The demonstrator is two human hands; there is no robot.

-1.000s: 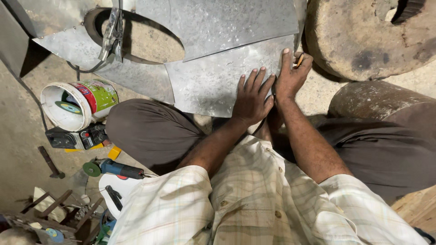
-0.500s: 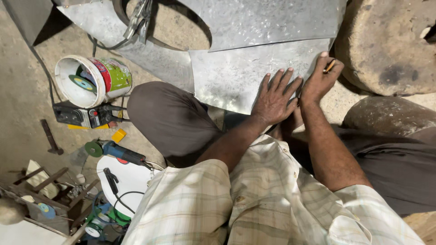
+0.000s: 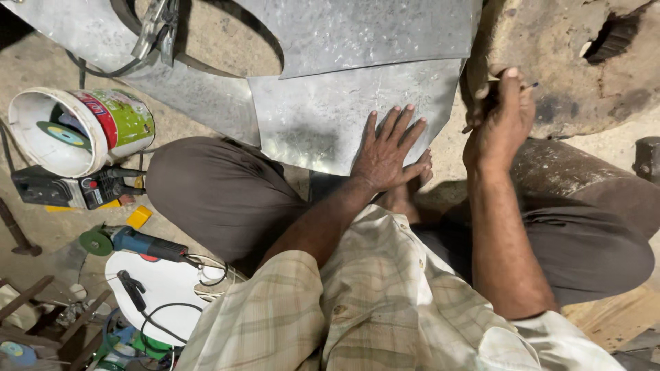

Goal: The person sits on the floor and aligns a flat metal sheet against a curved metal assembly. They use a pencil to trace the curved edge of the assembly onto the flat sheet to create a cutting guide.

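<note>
Flat palm pins a dull grey galvanised metal sheet (image 3: 344,117) to the ground.

The left hand (image 3: 386,152) lies spread, fingers fanned, apparently to stop the sheet sliding; the right hand (image 3: 500,120) pinches a thin dark pencil-like marker (image 3: 528,87) just off the sheet's right edge (beside a round stone block (image 3: 584,62)).

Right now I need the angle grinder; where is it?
The angle grinder lies on the floor, head view's lower left, beside the person's left knee.

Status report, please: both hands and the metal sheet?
Left hand flat on metal sheet. Right hand off sheet, pinching thin tool. Nothing blocking.
</note>
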